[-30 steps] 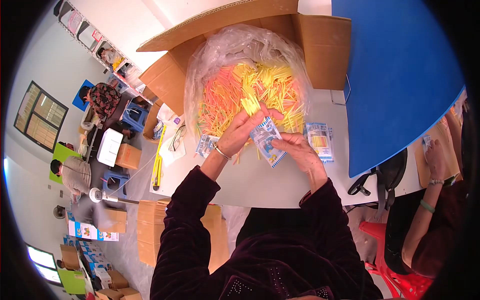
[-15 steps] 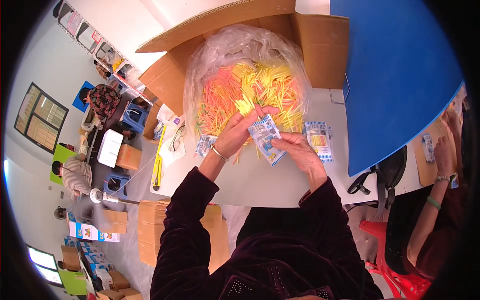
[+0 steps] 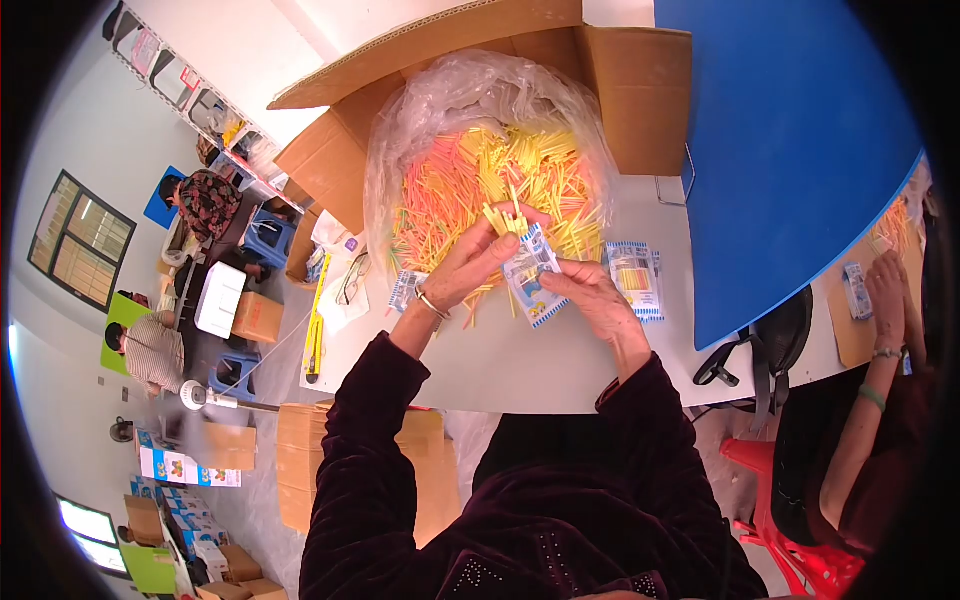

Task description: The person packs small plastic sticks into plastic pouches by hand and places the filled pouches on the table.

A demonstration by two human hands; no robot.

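Note:
My left hand (image 3: 468, 268) is closed around a small bundle of thin yellow sticks (image 3: 503, 218), their ends poking up past the fingers. Beside it, my right hand (image 3: 600, 308) pinches a blue-and-white printed packet (image 3: 533, 285), which is tilted and touches the left fingers. Whether any sticks are inside this packet I cannot tell. Behind both hands, a clear plastic bag (image 3: 395, 150) full of loose pink, orange and yellow sticks (image 3: 445, 190) lines an open cardboard box (image 3: 640, 100). Packets with yellow sticks (image 3: 634, 280) lie right of my hands, and another packet (image 3: 404, 290) lies left.
Eyeglasses (image 3: 352, 280) and a yellow cutter (image 3: 316, 335) lie on the table's left. A blue board (image 3: 790, 150) and a black bag (image 3: 782, 340) are at the right. There, a co-worker's hand (image 3: 886, 295) is near another packet. Other people work at far left.
The bundle in my left hand has shifted, with one stick now standing higher than the rest. The packet has turned slightly more upright. The co-worker's hand at the right has moved a little.

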